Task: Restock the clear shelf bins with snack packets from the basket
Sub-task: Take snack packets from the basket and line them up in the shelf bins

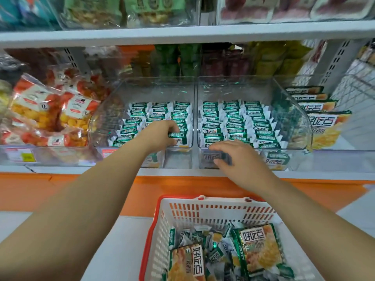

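Two clear shelf bins stand side by side, the left bin (105, 110) and the right bin (294, 110), both lined with rows of small green-and-white snack packets (233, 122). My left hand (162, 134) reaches into the left bin and grips a green packet (179, 136) at the front of its right row. My right hand (233, 157) hovers at the front of the right bin, fingers curled round a blurred packet (217, 157). Below, a white basket with a red rim (154, 230) holds several loose small packets and two larger bags (257, 246).
Bags of orange and yellow snacks (50, 114) fill the bin to the left. Large green-and-orange bags (316, 110) stand in a row to the right. An upper shelf edge (182, 33) overhangs the bins. An orange ledge (60, 189) runs below the shelf.
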